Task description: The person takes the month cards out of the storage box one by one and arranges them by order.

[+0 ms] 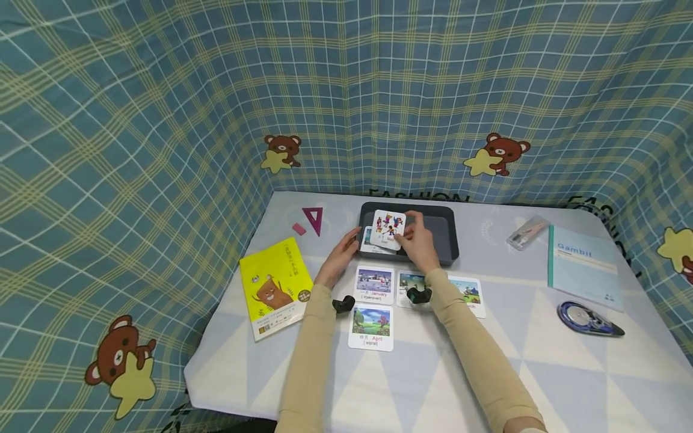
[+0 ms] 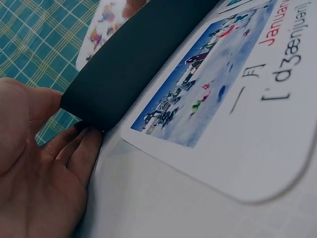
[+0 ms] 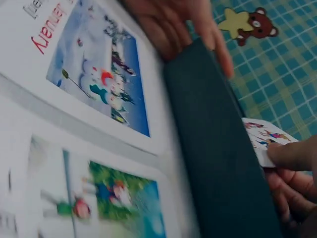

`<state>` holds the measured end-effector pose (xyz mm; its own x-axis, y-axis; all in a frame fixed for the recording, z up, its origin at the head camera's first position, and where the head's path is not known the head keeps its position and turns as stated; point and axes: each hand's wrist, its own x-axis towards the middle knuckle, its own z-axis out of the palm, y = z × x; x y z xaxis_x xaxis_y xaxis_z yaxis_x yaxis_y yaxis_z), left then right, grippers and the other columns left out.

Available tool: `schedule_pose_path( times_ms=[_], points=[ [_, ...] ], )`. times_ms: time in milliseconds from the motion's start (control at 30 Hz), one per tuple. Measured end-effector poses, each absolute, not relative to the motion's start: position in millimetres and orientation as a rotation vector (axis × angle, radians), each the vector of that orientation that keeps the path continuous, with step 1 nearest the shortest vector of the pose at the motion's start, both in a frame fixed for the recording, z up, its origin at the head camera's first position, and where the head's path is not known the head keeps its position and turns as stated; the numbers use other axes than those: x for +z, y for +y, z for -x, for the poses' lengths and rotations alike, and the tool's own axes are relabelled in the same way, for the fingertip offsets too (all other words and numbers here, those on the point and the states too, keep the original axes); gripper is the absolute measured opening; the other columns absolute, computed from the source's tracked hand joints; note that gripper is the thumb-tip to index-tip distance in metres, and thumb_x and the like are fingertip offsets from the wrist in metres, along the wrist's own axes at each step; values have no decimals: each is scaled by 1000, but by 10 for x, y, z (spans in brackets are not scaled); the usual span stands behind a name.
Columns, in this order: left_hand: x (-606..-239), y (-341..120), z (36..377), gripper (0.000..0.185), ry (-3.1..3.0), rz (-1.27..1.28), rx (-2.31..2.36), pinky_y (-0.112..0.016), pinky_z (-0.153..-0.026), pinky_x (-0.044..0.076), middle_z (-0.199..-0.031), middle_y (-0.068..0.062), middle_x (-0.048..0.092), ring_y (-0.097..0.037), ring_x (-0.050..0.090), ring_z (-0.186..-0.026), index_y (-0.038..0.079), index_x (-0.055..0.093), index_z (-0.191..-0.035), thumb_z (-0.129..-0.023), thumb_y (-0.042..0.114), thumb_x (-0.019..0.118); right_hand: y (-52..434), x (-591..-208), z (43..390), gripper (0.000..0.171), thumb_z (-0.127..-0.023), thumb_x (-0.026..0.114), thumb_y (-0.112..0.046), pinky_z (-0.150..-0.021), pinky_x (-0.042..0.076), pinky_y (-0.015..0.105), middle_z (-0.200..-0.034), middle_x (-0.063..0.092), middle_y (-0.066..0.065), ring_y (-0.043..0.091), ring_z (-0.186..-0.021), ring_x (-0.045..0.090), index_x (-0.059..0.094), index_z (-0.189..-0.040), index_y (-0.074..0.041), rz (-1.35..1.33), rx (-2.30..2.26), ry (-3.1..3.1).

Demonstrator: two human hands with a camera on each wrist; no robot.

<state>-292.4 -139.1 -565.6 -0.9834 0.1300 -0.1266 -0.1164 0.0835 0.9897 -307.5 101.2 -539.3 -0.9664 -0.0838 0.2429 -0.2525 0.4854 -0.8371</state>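
Observation:
My right hand point(image 1: 418, 240) pinches a picture card point(image 1: 388, 230) and holds it over the dark tray point(image 1: 444, 240). The right wrist view shows its fingertips point(image 3: 292, 171) on the card point(image 3: 265, 141), beyond the tray wall point(image 3: 218, 148). My left hand point(image 1: 341, 252) rests against the tray's left corner with its fingers fairly straight. Its palm point(image 2: 34, 168) lies beside the tray edge point(image 2: 133, 64). More cards point(image 1: 370, 239) lie in the tray. On the table in front lie the January card point(image 1: 373, 284), the April card point(image 1: 371, 326) and two other cards point(image 1: 468, 294).
A yellow book point(image 1: 276, 287) lies at the left. A pink triangle ruler point(image 1: 314, 219) and an eraser point(image 1: 299, 228) are behind it. At the right are a teal notebook point(image 1: 582, 264), a correction tape point(image 1: 590, 319) and a clear case point(image 1: 527, 231). Checked cloth surrounds the table.

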Motion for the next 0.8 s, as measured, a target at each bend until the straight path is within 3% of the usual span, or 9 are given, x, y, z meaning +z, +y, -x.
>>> schedule_pose_path(
  times_ms=[167, 267, 367, 633, 800],
  points=[
    [-5685, -1386, 2942, 48, 2150, -49, 2024, -39, -121, 30, -165, -10, 29, -23, 26, -152, 29, 43, -156, -110, 19, 47, 1243, -5227, 2823, 65, -96, 73, -17, -61, 54, 37, -88, 63, 9, 26, -72, 66, 36, -150, -19, -305, 1610, -2456],
    [-5678, -1399, 2957, 48, 2153, -72, 2013, -40, -121, 30, -166, -10, 27, -23, 26, -152, 29, 41, -157, -110, 19, 46, 1389, -5135, 2529, 68, -96, 74, -21, -61, 55, 38, -88, 65, 10, 31, -71, 66, 35, -153, -20, -316, 1678, -2464],
    [-5653, -1412, 2960, 48, 2172, -69, 1996, -40, -121, 30, -166, -8, 28, -23, 27, -151, 31, 40, -157, -111, 21, 45, 1514, -5127, 2180, 69, -95, 75, -24, -61, 54, 37, -91, 67, 8, 27, -72, 67, 37, -153, -22, -300, 1722, -2526],
    [-5610, -1428, 2943, 47, 2183, -46, 1980, -38, -121, 30, -164, -7, 32, -22, 32, -149, 32, 40, -157, -111, 23, 44, 1660, -5505, 1279, 69, -91, 77, -9, -57, 53, 33, -87, 60, 14, 16, -63, 59, 40, -149, -13, -95, 2164, -2489],
    [-5654, -1398, 2958, 47, 2189, -76, 1976, -38, -121, 30, -164, -6, 32, -22, 33, -149, 33, 40, -157, -111, 24, 45, 1741, -5724, 970, 68, -90, 78, -8, -52, 50, 29, -82, 59, 12, 14, -59, 56, 42, -148, -14, -5, 2122, -2508]
  ],
)
